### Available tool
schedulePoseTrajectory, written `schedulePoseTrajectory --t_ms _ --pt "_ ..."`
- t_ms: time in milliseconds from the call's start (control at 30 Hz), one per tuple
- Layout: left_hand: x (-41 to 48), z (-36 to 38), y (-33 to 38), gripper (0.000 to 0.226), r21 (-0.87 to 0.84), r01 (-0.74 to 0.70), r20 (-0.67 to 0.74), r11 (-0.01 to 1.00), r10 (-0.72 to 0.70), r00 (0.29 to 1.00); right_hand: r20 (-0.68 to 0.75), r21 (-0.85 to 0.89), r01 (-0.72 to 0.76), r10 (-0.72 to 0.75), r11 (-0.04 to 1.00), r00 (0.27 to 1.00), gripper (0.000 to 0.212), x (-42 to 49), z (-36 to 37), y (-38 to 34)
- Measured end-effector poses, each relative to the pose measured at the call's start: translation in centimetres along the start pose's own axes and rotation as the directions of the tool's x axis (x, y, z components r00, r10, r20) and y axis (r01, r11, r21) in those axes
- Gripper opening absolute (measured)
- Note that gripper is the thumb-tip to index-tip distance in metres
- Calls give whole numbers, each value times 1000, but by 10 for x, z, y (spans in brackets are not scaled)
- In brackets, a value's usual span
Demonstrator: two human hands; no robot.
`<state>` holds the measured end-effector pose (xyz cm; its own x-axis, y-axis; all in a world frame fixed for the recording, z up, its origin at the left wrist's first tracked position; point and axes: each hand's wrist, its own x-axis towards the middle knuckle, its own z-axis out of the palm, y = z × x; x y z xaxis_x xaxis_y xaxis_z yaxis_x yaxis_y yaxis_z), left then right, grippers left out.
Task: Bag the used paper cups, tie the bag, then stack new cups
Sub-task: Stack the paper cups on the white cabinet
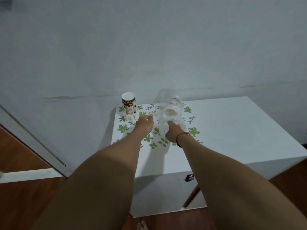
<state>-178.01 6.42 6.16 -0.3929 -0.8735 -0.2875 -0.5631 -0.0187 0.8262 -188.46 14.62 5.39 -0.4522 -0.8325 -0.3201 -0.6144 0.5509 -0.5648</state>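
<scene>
1. I judged the bagging nearly done. The clear bag (166, 97) stood just right of the stack of patterned cups (129, 107) on the counter (232, 130). It held at least one used cup (171, 111), mouth toward me.
2. The right hand (171, 133) gripped the bag's gathered neck, right of the stack and nearer me. No knot showed, so tying remained.
3. The left hand (144, 122) lay just beside the stack's base, fingers loosely extended, holding nothing I could see.
4. The stack stood rims down. Whether more stacking remained, I could not tell.
</scene>
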Motion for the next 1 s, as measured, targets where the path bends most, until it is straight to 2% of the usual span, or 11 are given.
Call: schedulePoseTrajectory --t_ms 167,300,600,733,867,1000 --pt "39 1 2 52 13 19 38 1000 -20 999 -199 -19 36 -39 999 979 65 41 -2 -10" --pt "72 5 9 42 8 12 74 1000 -13 997 -305 -184 12 -69 983 950 72 76 -11 -10" --pt "135 45 26 46 -5 79 158 997 -77 984 -425 -179 -77 -7 981 905 50 133 -25 9" --pt "148 60 34 53 -105 195 186 975 -174 967 -426 -139 -201 124 970 896 41 144 -37 14" --pt "149 74 38 61 -245 312 263 918 -246 933 -408 -55 -301 254 952 877 45 144 -37 20" --pt "147 80 37 52 -344 386 263 856 -307 915 -386 104 -343 356 933 851 40 138 -35 27"
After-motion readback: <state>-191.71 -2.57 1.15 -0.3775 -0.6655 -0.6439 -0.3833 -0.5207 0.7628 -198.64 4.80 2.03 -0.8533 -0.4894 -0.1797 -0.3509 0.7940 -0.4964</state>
